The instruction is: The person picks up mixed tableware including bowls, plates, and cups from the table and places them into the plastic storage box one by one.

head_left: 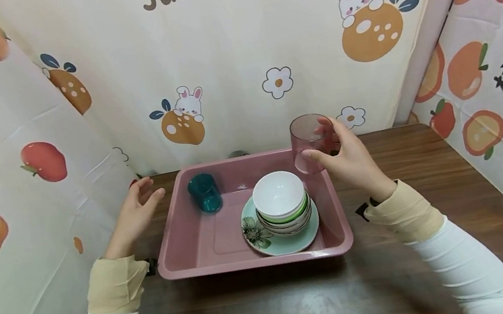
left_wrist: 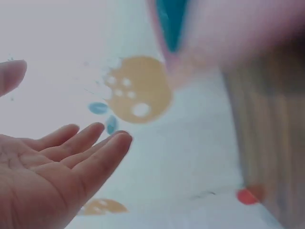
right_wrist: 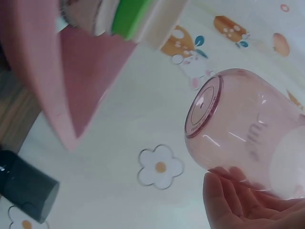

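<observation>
My right hand grips a clear pink cup over the far right corner of a pink basin. Thumb and fingers lie on opposite sides of the cup. In the right wrist view its round base points toward the basin side. The left hand is held in the air beside the basin's left rim, palm bare and fingers loosely extended. Inside the basin, a teal cup leans in the far left corner. Stacked bowls sit on a flowered plate at the right, a white one uppermost.
The basin rests on a dark brown wooden table. Behind its back rim stands a dark cup, mostly hidden in the head view. Printed fruit cloths hang at the back and on both sides.
</observation>
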Tool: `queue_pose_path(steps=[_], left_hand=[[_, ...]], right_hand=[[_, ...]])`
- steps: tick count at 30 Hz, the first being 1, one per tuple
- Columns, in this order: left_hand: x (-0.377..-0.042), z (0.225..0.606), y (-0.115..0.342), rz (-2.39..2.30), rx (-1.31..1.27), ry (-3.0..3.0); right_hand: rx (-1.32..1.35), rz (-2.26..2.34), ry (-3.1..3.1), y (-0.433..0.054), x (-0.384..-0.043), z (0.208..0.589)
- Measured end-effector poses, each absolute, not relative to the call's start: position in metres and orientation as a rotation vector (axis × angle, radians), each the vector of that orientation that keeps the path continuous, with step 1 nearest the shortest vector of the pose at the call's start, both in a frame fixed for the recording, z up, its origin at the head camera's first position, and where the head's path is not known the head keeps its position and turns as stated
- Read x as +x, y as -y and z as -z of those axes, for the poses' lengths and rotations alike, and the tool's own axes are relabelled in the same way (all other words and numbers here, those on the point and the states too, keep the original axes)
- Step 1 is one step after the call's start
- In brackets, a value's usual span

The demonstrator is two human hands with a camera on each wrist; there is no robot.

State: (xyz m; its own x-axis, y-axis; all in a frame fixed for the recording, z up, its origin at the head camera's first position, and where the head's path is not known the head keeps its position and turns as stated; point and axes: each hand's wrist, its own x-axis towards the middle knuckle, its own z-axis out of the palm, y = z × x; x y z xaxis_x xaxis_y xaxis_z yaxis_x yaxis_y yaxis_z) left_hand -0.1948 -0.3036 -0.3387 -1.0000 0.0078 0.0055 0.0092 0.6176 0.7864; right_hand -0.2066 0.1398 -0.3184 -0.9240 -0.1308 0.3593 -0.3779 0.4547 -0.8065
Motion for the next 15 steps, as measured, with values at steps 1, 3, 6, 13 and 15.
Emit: queue_pose_path(steps=[1,3,6,13,15], left_hand=[[-0.193,0.334,0.298,1.396,-0.034,2.797],[-0.188,0.325,0.286,1.429,-0.07,2.77],[-0.182,0.318,0.265,1.468,-0.156,2.719],[-0.177,0.328,0.217,1.611,-0.396,2.568],[-0.174,0.33,0.204,1.654,-0.467,2.549]], right_hand=[[0.444,-1.46,2.462,-0.138,-0.205,0.317],[0.457,-1.479,2.462,-0.134,-0.203,0.315],[0.483,-1.525,2.461,-0.127,-0.199,0.313],[0.574,-1.548,2.49,-0.106,-0.189,0.31],[0.605,-1.526,2.496,-0.1,-0.186,0.311]])
